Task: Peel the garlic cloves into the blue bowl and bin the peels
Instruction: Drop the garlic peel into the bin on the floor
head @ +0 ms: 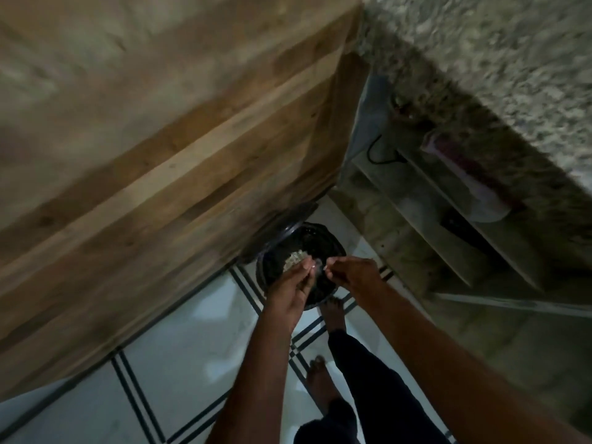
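Now our left hand point(290, 283) cups peels point(293, 259) above the bin point(333, 248), right hand point(352, 270) pinching scraps beside it; light flakes could drift onto the floor point(179, 354).

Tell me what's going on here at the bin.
A person stands barefoot on the tiled floor and holds both hands over an open black bin beside a wooden cabinet. The left hand cups a pile of pale garlic peels above the bin's mouth. The right hand meets it at the fingertips, seemingly picking or brushing peels off. The picture is blurred, so I cannot tell whether any peels have dropped in yet.
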The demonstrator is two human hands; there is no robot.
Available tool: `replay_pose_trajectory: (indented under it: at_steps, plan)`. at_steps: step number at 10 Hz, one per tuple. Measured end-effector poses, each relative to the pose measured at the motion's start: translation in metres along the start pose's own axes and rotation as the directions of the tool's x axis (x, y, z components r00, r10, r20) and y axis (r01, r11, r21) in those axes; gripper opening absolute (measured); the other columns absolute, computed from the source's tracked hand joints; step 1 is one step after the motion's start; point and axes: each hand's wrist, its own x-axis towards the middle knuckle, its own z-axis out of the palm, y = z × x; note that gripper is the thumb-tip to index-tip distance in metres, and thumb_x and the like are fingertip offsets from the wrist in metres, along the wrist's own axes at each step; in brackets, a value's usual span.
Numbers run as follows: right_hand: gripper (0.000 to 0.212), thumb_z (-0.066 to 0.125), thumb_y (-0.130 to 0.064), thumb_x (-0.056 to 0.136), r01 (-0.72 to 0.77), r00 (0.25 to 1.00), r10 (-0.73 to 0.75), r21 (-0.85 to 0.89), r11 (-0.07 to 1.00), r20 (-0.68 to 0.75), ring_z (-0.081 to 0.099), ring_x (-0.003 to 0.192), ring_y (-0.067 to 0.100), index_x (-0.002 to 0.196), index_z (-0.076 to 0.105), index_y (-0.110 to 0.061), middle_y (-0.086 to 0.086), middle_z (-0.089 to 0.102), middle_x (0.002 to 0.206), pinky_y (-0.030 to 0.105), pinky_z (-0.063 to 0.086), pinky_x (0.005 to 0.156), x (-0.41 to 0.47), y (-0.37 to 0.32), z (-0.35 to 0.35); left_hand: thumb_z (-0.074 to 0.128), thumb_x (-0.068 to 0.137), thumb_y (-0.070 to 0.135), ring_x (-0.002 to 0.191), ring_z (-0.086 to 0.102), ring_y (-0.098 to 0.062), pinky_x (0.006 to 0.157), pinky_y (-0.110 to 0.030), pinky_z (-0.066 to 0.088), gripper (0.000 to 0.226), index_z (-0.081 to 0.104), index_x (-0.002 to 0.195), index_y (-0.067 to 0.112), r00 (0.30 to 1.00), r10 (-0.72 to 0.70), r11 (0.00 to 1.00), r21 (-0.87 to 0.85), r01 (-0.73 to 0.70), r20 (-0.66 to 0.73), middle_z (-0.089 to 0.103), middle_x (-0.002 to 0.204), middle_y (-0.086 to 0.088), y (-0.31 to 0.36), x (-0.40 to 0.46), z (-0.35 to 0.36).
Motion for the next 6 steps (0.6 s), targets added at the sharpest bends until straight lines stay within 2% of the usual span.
replay_pose_trajectory:
  at_steps: [1,2,3,4,5,6]
  plan:
    - [0.019,0.074,0.001,0.088,-0.026,0.997,0.012,-0.183,0.983,-0.074,0.069,0.078,0.026,0.071,0.069,-0.006,0.014,0.072,0.085,0.035,0.06,0.079,0.086,0.021,0.005,0.058,0.098,-0.006,0.1,0.071,-0.019,0.065,-0.021,0.059,0.023,0.067,0.119,-0.004,0.995,0.007,0.99,0.144,0.007,-0.095,0.073,0.116,-0.014,-0.013,0.088,-0.019]
    - [0.019,0.068,0.003,0.09,0.001,0.999,-0.012,-0.312,0.95,-0.031,0.072,0.081,0.024,0.079,0.069,-0.013,0.009,0.071,0.086,0.038,0.063,0.083,0.152,0.044,0.007,0.053,0.099,-0.01,0.101,0.066,-0.019,0.066,-0.018,0.058,0.032,0.061,0.129,-0.003,0.977,0.099,0.889,0.457,-0.003,-0.188,0.067,0.117,-0.011,-0.025,0.159,-0.035]
    - [0.002,0.071,-0.005,0.087,0.089,0.99,-0.128,-0.457,0.885,-0.056,0.075,0.087,0.032,0.087,0.072,-0.007,0.014,0.075,0.09,0.043,0.064,0.08,0.202,0.07,0.007,0.057,0.098,-0.008,0.09,0.073,-0.025,0.057,-0.013,0.053,0.021,0.069,0.104,0.009,0.946,0.325,0.348,0.931,-0.11,-0.01,0.072,0.09,-0.005,-0.032,0.209,-0.047]
    - [0.015,0.071,-0.013,0.082,0.242,0.931,-0.365,-0.717,0.654,-0.019,0.072,0.074,0.032,0.082,0.072,0.003,0.017,0.073,0.078,0.036,0.06,0.065,0.24,0.099,0.007,0.065,0.097,0.006,0.082,0.073,-0.036,0.054,-0.017,0.053,0.012,0.069,0.086,0.01,0.887,0.458,0.028,0.996,-0.087,0.065,0.066,0.072,-0.004,-0.045,0.254,-0.066]
    - [0.016,0.07,-0.004,0.081,0.243,0.924,-0.382,-0.716,0.655,-0.035,0.068,0.066,0.039,0.075,0.067,0.01,0.027,0.067,0.071,0.035,0.048,0.058,0.246,0.107,0.012,0.054,0.106,0.021,0.1,0.072,-0.029,0.086,-0.032,0.054,0.023,0.069,0.112,0.004,0.83,0.532,-0.153,0.983,-0.101,0.168,0.073,0.106,-0.014,-0.055,0.269,-0.066]
    - [0.011,0.076,0.005,0.071,0.255,0.935,-0.354,-0.702,0.665,0.004,0.068,0.061,0.044,0.067,0.066,0.008,0.026,0.066,0.065,0.033,0.047,0.052,0.255,0.107,0.011,0.026,0.113,0.016,0.128,0.059,-0.025,0.106,-0.029,0.042,0.038,0.055,0.136,0.007,0.817,0.528,-0.271,0.958,-0.1,0.234,0.062,0.138,-0.011,-0.053,0.259,-0.061]
